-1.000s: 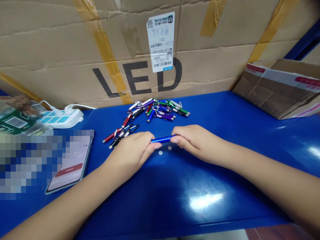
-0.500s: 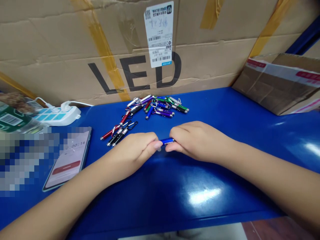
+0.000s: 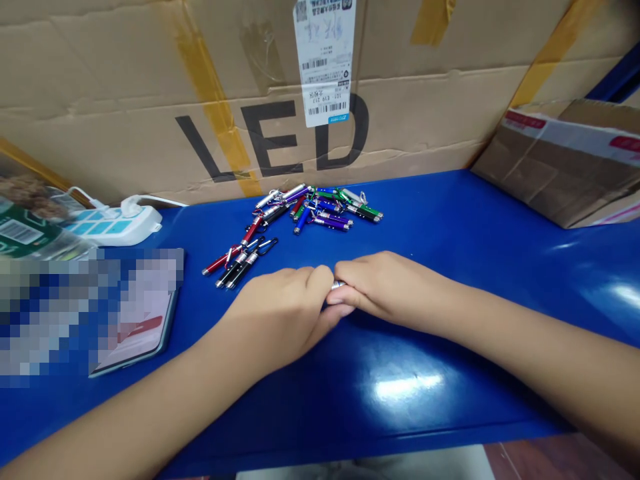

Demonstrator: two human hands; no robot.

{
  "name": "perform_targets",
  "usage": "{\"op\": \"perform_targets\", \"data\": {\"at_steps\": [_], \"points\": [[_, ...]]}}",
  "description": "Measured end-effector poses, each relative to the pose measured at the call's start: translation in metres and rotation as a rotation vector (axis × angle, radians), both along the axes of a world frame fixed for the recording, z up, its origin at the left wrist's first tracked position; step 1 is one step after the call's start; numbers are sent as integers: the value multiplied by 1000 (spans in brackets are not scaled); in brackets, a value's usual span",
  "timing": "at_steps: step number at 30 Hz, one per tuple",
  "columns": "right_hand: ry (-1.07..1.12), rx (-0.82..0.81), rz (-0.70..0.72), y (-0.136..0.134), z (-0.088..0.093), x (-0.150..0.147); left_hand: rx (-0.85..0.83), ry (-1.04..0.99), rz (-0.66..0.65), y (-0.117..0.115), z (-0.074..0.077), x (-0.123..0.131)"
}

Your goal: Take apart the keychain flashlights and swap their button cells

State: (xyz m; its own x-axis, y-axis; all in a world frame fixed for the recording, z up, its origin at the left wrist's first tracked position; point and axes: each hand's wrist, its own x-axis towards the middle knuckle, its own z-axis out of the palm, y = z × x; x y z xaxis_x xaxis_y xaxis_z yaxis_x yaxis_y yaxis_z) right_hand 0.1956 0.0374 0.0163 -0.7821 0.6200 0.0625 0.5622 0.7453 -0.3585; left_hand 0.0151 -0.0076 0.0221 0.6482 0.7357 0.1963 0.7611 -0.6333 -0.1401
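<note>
Penlight [image 3: 338, 285]: shiny silvery surface, mostly hidden between left hand [image 3: 287, 307], right hand [image 3: 375, 283].

Glossy blue table [image 3: 450, 213] stands before a large cardboard surface [image 3: 425, 113], lettered LED and crossed by yellow tape [image 3: 213, 93]. White glare [image 3: 407, 387] lies toward the front edge; reddish floor [image 3: 530, 460] shows below.

The table [image 3: 440, 257] is smooth and glossy; the pens [image 3: 331, 225] have shiny, metallic-looking barrels, the held pen [image 3: 338, 285] a bright metallic part; the carton [image 3: 425, 127] is matt, creased cardboard with smooth plastic tape [image 3: 213, 83] and a paper-like label [image 3: 326, 63]
</note>
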Motion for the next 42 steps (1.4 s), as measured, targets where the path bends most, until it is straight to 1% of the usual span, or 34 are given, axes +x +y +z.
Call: {"op": "perform_targets", "data": {"at_steps": [3, 6, 10, 14, 18, 21, 23, 24, 25, 27, 29, 30, 31, 32, 33, 34, 37, 39, 40, 41, 42], "points": [[-81, 39, 4, -1, 1, -2, -68, 122, 59, 7, 2, 2], [-64, 104, 55, -2, 0, 1, -146, 157, 96, 10, 3, 4], [-10, 196, 129, 1, -5, 5, -195, 86, 93, 12, -1, 2], [-7, 372, 192, 4, -10, 6, -315, -9, 74, 14, -2, -1], [-34, 511, 258, 6, -8, 8, -469, -55, 86, 15, 7, 1], [-67, 557, 314, 6, -5, 9, -586, -87, 54, 16, 15, 3], [-62, 558, 319, 7, -4, 9, -613, -117, 21, 16, 17, 1], [-44, 535, 296, 7, -4, 9, -583, -122, 10, 16, 16, 0], [-15, 490, 259, 7, -4, 8, -515, -120, 8, 16, 14, -2], [61, 332, 171, 6, -4, 7, -283, -94, 6, 15, 9, -6], [133, 164, 112, 5, -4, 5, -42, -50, -24, 13, 3, -9], [156, 114, 96, 4, -4, 5, 32, -34, -40, 13, 1, -9], [165, 98, 85, 3, -4, 4, 63, -27, -50, 12, 0, -10], [160, 116, 80, 3, -4, 4, 46, -30, -52, 13, 0, -10], [144, 161, 82, 3, -5, 4, -22, -41, -52, 13, 1, -10], [125, 224, 94, 3, -5, 4, -129, -59, -54, 15, 4, -10], [76, 416, 191, 3, -4, 5, -559, -150, -116, 20, 15, -12], [52, 490, 262, 4, -2, 6, -808, -229, -168, 23, 22, -13], [40, 501, 285, 4, -2, 6, -913, -252, -184, 24, 24, -14], [37, 500, 295, 5, -1, 7, -981, -266, -183, 23, 25, -15], [49, 488, 285, 5, -1, 7, -986, -285, -158, 22, 24, -15]]}}
